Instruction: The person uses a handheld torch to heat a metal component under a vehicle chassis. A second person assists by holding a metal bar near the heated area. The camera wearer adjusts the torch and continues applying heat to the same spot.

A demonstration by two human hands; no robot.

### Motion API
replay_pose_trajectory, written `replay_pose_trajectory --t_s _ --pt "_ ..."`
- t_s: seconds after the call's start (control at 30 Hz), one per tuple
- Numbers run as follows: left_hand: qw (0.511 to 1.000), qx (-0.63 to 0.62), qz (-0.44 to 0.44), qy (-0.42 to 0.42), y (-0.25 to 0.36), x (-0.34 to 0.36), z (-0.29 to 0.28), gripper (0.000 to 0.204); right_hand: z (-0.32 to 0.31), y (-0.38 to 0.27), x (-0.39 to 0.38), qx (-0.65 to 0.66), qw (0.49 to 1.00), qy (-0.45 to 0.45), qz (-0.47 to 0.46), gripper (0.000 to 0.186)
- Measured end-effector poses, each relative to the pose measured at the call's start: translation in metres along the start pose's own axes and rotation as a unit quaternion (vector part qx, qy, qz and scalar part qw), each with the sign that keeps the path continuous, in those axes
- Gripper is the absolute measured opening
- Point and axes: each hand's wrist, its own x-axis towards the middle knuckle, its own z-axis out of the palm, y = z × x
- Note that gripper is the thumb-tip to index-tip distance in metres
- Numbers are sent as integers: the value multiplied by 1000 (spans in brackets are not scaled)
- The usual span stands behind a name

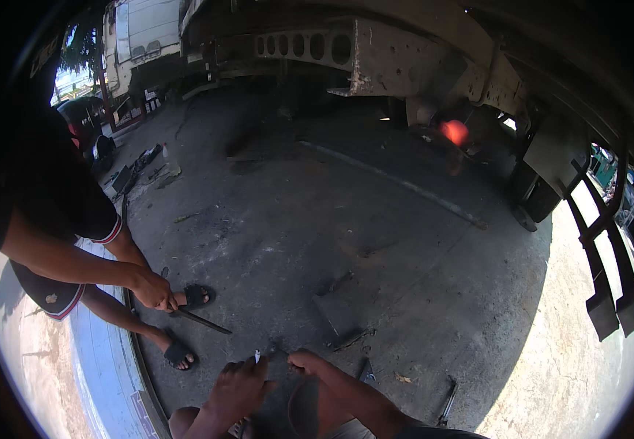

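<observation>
My left hand [238,389] is low in the middle, its fingers curled, with a white cigarette [257,356] sticking up from between them. Just to its right, my right hand [306,361] is closed. A thin dark thing seems to extend leftward from its fingers, too dim to name. Ahead of my hands a dark angled metal piece [337,320] lies on the concrete. At the left stands another person in dark shorts and sandals, whose hand [154,290] grips a dark bar [205,322] pointing down toward my hands.
A truck's metal frame [386,62] with round holes hangs overhead. Under it a red glow [454,132] shows, and a long pipe [397,183] lies on the floor. Nearer are a slim metal tool [448,402] and a small dark tool [366,370]. Black bars [601,285] hang at the right.
</observation>
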Motion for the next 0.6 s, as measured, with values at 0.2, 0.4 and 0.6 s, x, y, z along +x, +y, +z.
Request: replay_pose_trajectory --t_s 0.2,0.4,0.6 --pt "985 -82 -42 146 27 18 -69 70 20 -31 -4 -133 989 36 57 25" --pt "863 -154 61 478 24 64 -199 74 31 -34 -39 -271 958 75 -64 25" --pt "723 -225 217 616 89 183 -379 75 16 -18 -52 -247 960 90 -93 25"
